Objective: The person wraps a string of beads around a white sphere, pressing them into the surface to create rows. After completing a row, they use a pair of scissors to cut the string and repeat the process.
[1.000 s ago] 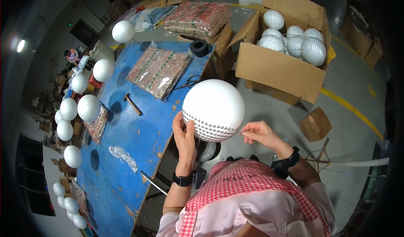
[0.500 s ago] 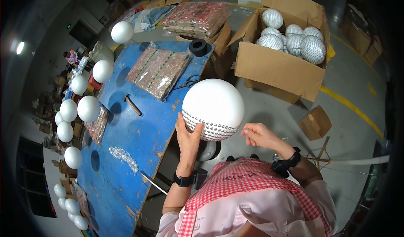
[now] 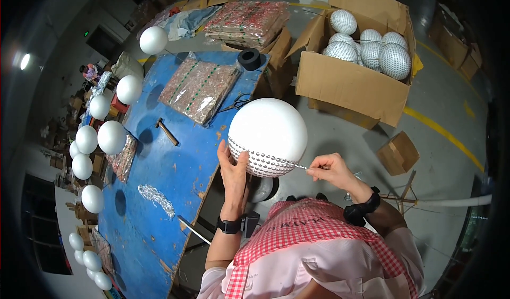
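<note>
White ball, its lower part ringed by rows of silver beads, is held before the person, just beside the right edge of a blue table. Left hand: thumb and fingers stand apart, laid against the near left side of the ball, the thumb over the beaded rows. Right hand: thumb and forefinger are together, clamped on a silver bead strand that runs to the ball's lower right side. On the table lie a wooden-handled hammer, a silver heap, dark scissors, a plastic-wrapped package and a black roll. Far right, an open cardboard box contains silver-beaded balls.
</note>
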Available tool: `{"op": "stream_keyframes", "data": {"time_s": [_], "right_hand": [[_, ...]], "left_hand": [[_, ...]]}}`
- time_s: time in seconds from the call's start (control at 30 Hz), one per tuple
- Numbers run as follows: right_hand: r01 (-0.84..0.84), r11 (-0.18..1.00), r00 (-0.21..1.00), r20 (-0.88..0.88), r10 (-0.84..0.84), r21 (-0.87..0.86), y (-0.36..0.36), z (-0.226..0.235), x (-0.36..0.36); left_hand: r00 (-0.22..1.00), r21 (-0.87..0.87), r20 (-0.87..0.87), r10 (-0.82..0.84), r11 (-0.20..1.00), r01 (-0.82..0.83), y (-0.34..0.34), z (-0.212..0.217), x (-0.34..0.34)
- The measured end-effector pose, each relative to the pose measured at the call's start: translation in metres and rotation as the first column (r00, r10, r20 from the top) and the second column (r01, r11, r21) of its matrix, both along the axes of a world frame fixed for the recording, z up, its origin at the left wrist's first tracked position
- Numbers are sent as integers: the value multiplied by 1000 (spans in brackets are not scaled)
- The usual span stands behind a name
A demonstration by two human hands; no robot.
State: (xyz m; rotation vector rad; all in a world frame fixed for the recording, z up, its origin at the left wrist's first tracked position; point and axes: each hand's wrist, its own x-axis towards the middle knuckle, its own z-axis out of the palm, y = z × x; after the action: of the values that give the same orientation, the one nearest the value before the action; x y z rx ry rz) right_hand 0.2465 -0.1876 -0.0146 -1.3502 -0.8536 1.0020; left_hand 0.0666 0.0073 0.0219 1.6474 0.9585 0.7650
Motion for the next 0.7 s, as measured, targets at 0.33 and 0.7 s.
{"op": "stream_keyframes", "data": {"time_s": [0.33,0.7], "right_hand": [[-9,999,1000,-8,9,-45,14,-23,0],[-142,985,990,-30,139,-100,13,-48,6]], "left_hand": [[993,-143,113,34,990,-18,7,-11,-6],[972,6,14,-233,973,233,38,-25,-22]]}}
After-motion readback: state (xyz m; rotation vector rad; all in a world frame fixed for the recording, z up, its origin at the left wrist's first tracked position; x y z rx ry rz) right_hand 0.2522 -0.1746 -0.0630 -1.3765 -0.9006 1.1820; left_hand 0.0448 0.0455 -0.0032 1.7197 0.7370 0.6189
